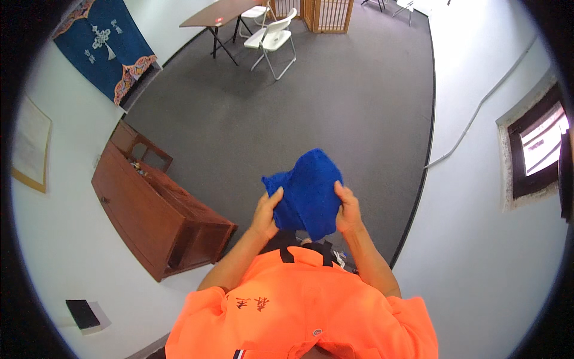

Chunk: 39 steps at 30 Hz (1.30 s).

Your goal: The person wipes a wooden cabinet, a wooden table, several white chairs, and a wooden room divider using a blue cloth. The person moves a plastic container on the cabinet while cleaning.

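A blue cloth (310, 194), folded into an uneven shape, is held up in front of my body. My left hand (266, 210) grips its left edge, the thumb lying on top of the fabric. On the opposite side my right hand (348, 209) pinches the right edge, thumb uppermost. The fingers of both hands are mostly hidden beneath or behind the cloth. One corner of the fabric sticks out above my left thumb, and the far end rises to a rounded peak.
A reddish-brown wooden cabinet (149, 209) stands at the left wall. Grey floor (359, 96) stretches ahead to a white folding chair (272, 39) and a brown table (218, 13). A blue door curtain (104, 45) hangs far left; a small window (541, 143) is on the right wall.
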Available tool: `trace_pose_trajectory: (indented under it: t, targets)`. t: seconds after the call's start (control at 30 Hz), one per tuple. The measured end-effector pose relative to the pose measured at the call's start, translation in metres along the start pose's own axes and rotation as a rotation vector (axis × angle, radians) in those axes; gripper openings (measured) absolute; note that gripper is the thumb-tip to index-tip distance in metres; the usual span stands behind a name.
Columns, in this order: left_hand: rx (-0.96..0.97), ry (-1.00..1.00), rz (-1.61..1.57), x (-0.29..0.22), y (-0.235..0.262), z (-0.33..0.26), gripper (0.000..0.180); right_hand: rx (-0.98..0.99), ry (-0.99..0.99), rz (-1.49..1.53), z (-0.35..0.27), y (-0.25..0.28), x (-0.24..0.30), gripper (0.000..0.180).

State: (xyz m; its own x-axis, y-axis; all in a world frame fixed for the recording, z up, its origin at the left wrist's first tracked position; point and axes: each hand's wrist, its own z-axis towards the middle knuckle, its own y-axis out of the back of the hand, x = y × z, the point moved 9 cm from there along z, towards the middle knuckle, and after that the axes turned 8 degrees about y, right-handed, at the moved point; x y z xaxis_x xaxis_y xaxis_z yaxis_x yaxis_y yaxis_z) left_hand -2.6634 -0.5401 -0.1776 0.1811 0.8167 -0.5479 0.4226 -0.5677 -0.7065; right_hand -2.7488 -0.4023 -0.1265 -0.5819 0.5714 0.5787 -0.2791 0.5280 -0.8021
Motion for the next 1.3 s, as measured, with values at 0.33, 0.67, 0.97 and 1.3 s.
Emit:
trace_pose_trajectory:
  t: [0.33,0.67,0.97,1.3]
  targets:
    - [0.012,-0.112,0.069,-0.083,-0.03,0.095,0.03,-0.169,0.046,-0.598,0.111,0.109,0.0,0.062]
    - [-0.245,-0.156,-0.106,-0.2,0.075,0.141,0.042,0.216,-0.639,-0.064,0.291,0.029,-0.174,0.057]
    - [-0.611,-0.553,-0.291,-0.268,0.175,0.095,0.034,0.056,-0.577,-0.259,0.454,0.028,-0.165,0.03]
    - [-0.789,-0.71,-0.493,-0.263,0.226,0.122,0.037,0.448,-0.681,-0.463,0.594,-0.104,-0.216,0.032]
